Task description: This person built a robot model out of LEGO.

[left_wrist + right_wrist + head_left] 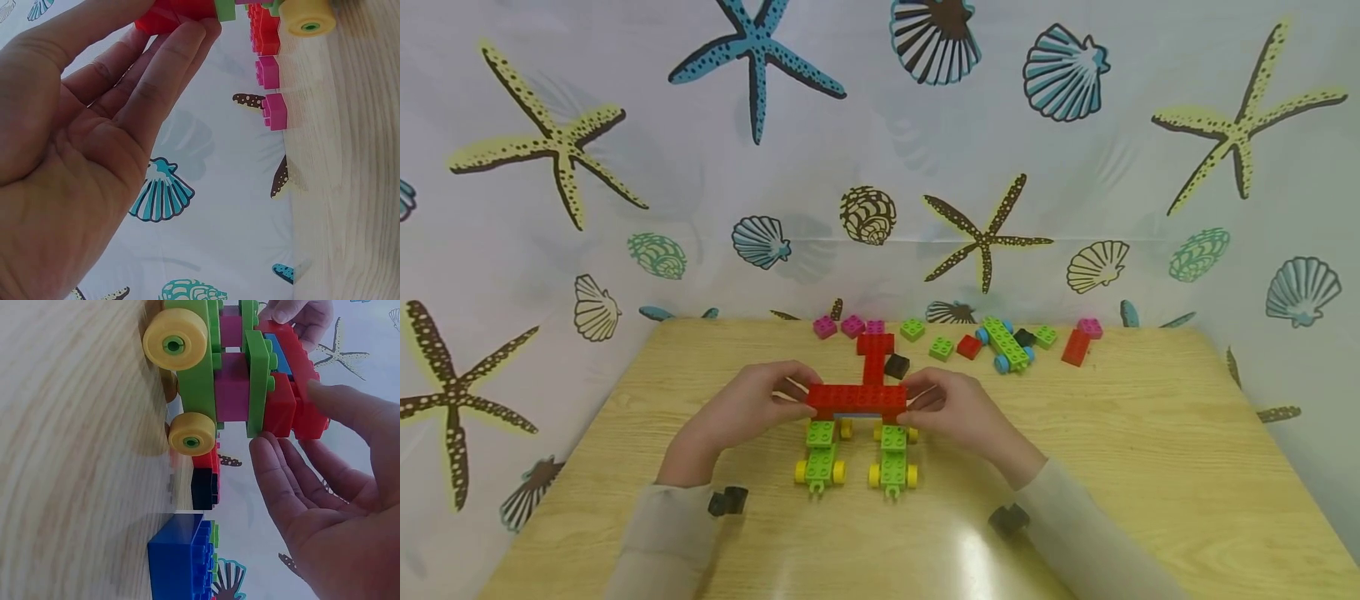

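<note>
A long red brick (857, 397) lies crosswise on top of two green wheeled bases, the left one (820, 467) and the right one (892, 467), both with yellow wheels. My left hand (758, 406) pinches the red brick's left end between thumb and fingers. At the right end, my right hand (951, 410) grips it, thumb on top and fingers along the lower side in the right wrist view. Beneath the long brick, that view shows a smaller red brick (279, 406), a blue piece (279, 357) and a pink brick (232, 387) between green layers.
Behind the build lies a red T-shaped piece (874, 362) beside a black brick (897, 366). Pink bricks (825, 327), green bricks (941, 348) and a blue-wheeled green base (1006, 343) line the table's back. A blue brick (175, 559) stands near the right hand.
</note>
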